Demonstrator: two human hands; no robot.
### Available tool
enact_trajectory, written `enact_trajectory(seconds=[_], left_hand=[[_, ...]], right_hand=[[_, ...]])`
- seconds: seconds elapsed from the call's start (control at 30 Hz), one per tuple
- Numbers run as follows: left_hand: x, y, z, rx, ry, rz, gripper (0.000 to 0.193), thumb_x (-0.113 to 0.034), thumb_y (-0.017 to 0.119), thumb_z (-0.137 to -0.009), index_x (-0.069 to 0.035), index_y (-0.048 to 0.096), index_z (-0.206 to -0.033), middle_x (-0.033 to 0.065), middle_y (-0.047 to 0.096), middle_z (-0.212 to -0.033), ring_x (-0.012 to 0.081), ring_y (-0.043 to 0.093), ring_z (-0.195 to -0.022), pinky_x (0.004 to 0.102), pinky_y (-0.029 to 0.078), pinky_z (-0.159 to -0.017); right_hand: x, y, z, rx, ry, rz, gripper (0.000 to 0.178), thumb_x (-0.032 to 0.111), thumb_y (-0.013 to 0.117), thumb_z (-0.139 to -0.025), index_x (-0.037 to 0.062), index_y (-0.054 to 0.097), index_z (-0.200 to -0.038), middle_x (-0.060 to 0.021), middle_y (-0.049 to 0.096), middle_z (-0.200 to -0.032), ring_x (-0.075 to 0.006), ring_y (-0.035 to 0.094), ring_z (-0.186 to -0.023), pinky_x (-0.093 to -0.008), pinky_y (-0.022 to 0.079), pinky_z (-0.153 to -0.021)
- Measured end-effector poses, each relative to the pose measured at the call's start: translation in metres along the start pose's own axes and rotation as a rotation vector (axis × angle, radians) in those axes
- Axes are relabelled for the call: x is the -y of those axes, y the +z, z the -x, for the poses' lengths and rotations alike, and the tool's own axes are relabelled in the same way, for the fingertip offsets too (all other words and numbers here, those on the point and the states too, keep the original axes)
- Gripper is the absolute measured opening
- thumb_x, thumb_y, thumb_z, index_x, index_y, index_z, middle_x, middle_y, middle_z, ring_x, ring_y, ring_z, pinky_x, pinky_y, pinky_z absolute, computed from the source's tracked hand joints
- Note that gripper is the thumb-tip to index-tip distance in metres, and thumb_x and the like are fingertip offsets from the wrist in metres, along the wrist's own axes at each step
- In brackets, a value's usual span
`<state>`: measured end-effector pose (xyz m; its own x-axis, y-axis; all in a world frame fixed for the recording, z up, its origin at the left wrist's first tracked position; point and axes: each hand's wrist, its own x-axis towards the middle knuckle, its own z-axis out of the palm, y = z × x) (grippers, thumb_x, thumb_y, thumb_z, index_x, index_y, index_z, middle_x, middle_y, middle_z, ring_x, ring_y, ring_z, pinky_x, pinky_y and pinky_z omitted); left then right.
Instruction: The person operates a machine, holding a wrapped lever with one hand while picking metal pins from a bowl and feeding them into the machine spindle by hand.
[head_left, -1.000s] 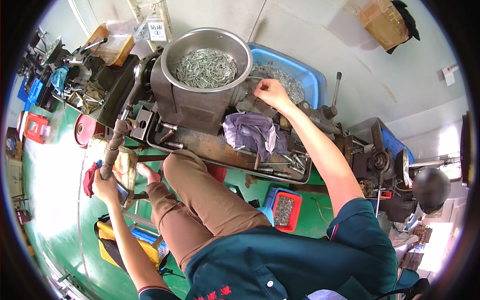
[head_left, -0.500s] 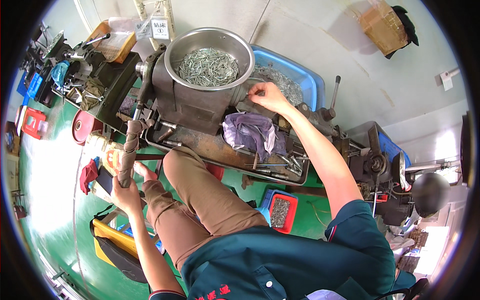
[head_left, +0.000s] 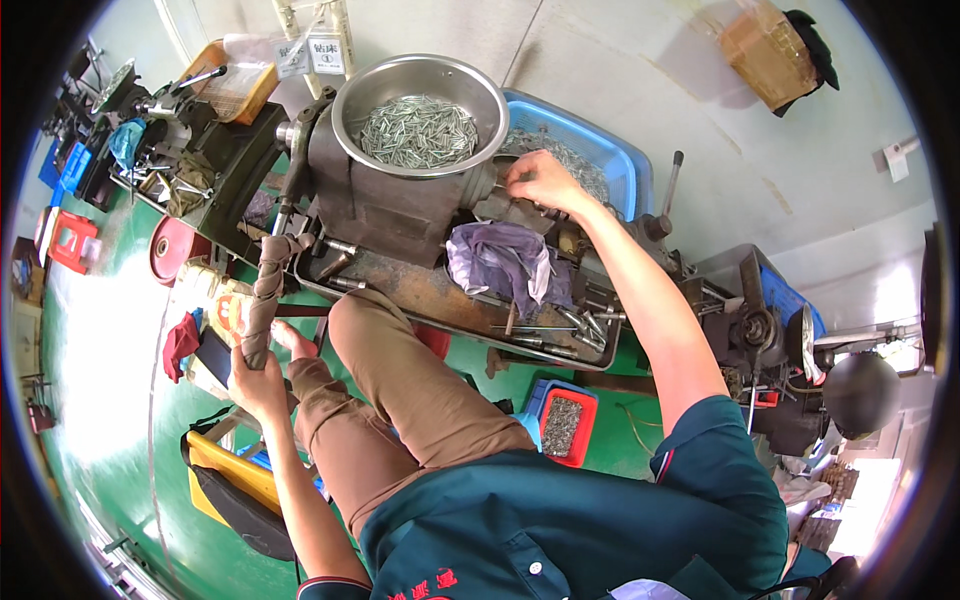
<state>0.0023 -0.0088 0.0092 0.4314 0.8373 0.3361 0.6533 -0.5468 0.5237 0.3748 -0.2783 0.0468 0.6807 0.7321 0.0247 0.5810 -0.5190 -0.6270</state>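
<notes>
Gripping cloth-wrapped lever (head_left: 264, 305) with left hand (head_left: 257, 386), fingers wrapping snugly around its lower end, left of knee (head_left: 360, 320). Right hand (head_left: 543, 182) is curling fingers inward just beside spindle end (head_left: 481, 186) of grey machine (head_left: 390, 215); cannot tell how tightly they are closing or whether small part is being held. Steel bowl (head_left: 482, 98) is resting on machine top, holding metal pins (head_left: 420, 133). Blue basket (head_left: 629, 165) is standing behind right hand; purple rag (head_left: 500, 260) is lying over tray (head_left: 400, 284).
</notes>
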Motion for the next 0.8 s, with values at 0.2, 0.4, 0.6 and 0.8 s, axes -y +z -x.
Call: enact_trajectory(seconds=[0.2,0.4,0.6,0.8], left_hand=[[-0.001,0.001,-0.001,0.019,0.006,-0.011,0.024,-0.015,0.056,-0.061,-0.003,0.053,-0.082,0.0184,0.054,-0.065,0.0356,0.054,-0.062,0.0389,0.041,-0.054],[-0.003,-0.001,0.0,-0.014,0.026,-0.015,0.021,-0.018,0.055,-0.063,-0.003,0.051,-0.078,0.0171,0.053,-0.061,0.0347,0.053,-0.058,0.0383,0.04,-0.054],[0.0,0.002,0.0,-0.02,0.004,-0.003,0.023,-0.017,0.055,-0.063,-0.002,0.052,-0.08,0.0176,0.054,-0.064,0.0354,0.053,-0.062,0.0383,0.041,-0.055],[0.003,0.003,-0.001,-0.037,0.026,-0.029,0.027,-0.015,0.058,-0.06,-0.001,0.053,-0.083,0.0189,0.055,-0.065,0.0354,0.054,-0.062,0.0393,0.041,-0.054]], right_hand=[[0.015,-0.032,0.008,-0.287,0.405,0.25,0.019,0.022,0.058,-0.06,0.0076,0.063,-0.071,-0.009,0.06,-0.074,-0.0237,0.054,-0.079,-0.0343,0.041,-0.072],[0.084,-0.035,-0.027,-0.786,-0.251,0.459,0.031,0.026,0.056,-0.068,0.007,0.056,-0.092,-0.0083,0.055,-0.091,-0.0248,0.045,-0.093,-0.0361,0.033,-0.081],[0.14,-0.013,-0.046,-0.107,-0.09,0.715,0.046,0.042,0.061,-0.061,0.005,0.059,-0.089,-0.0087,0.058,-0.084,-0.0223,0.044,-0.092,-0.0357,0.029,-0.078],[0.134,-0.008,-0.056,-0.048,-0.116,0.622,0.02,0.027,0.061,-0.061,0.0098,0.062,-0.07,-0.0068,0.059,-0.073,-0.0222,0.047,-0.087,-0.0351,0.03,-0.077]])
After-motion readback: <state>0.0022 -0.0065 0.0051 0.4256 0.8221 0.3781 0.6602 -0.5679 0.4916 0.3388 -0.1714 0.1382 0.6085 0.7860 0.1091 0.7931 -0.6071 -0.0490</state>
